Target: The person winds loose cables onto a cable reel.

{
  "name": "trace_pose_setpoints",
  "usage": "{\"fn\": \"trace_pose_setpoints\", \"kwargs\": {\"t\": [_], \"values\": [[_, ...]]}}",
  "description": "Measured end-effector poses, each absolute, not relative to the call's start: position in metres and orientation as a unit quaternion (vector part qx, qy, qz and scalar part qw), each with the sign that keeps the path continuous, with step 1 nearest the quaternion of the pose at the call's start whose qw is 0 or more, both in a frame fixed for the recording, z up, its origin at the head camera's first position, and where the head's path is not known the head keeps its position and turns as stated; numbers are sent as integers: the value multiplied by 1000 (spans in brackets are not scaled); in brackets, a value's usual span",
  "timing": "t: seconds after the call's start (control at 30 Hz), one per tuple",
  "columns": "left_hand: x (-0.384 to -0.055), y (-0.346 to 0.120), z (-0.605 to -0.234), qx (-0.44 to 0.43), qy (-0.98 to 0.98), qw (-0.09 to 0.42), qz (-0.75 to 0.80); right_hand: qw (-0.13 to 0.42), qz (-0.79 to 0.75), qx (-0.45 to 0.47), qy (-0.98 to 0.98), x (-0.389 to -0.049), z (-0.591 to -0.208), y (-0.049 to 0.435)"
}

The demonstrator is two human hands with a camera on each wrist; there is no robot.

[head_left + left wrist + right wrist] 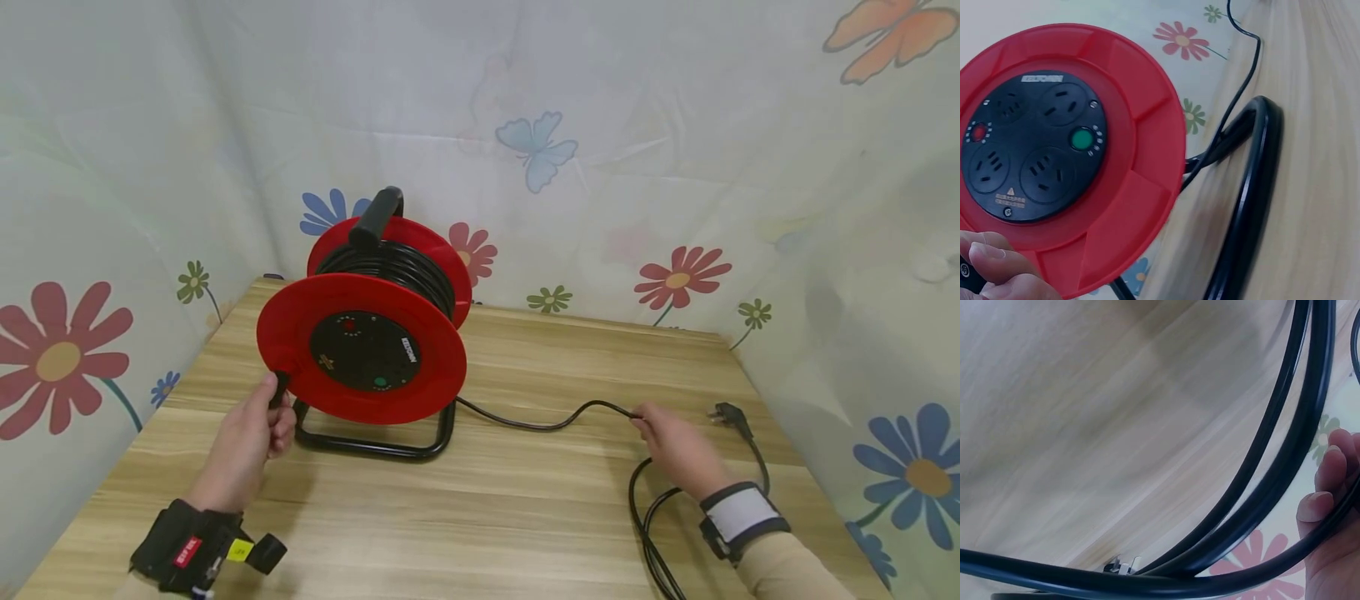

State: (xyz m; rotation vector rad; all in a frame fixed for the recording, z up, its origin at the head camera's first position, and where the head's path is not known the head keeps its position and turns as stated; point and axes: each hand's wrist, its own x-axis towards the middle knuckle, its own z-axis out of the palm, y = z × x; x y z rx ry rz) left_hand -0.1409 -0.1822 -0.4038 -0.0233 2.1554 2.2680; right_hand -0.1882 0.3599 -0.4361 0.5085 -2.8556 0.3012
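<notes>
A red cable reel (pixel 292 325) with black cable wound on its drum stands on a black tube frame (pixel 375 450). My left hand (pixel 251 433) grips the small black crank knob (pixel 279 388) at the lower left of the front disc. In the left wrist view, fingers (pixel 1004 269) curl round that knob, beside the black socket panel (pixel 1035 147). From the reel a black cable (pixel 543 427) runs right across the table to my right hand (pixel 678 446), which pinches it. The right wrist view shows fingers (pixel 1329 469) round the cable.
A black plug (pixel 731 417) lies beyond my right hand. Loose cable loops (pixel 648 542) hang below that hand toward the front edge. The wood-look table (pixel 487 517) is bordered by a flower-printed cloth (pixel 600 208) at the back and sides.
</notes>
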Motion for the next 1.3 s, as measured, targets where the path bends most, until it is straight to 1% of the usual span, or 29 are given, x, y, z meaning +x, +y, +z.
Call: {"fn": "trace_pose_setpoints", "kwargs": {"t": [0.17,0.53,0.8,1.07,1.3], "values": [[-140,-184,-396,5,692,-3,722,109,96,172,-974,-189,-437,352],[-143,-178,-375,20,692,-54,719,92,109,185,-972,-193,-438,332],[-147,-178,-361,22,706,-64,705,88,107,188,-972,-195,-436,318],[-147,-173,-346,17,743,-82,664,105,103,208,-967,-196,-438,306],[-148,-166,-332,21,786,-112,608,111,107,215,-964,-198,-440,292]]}}
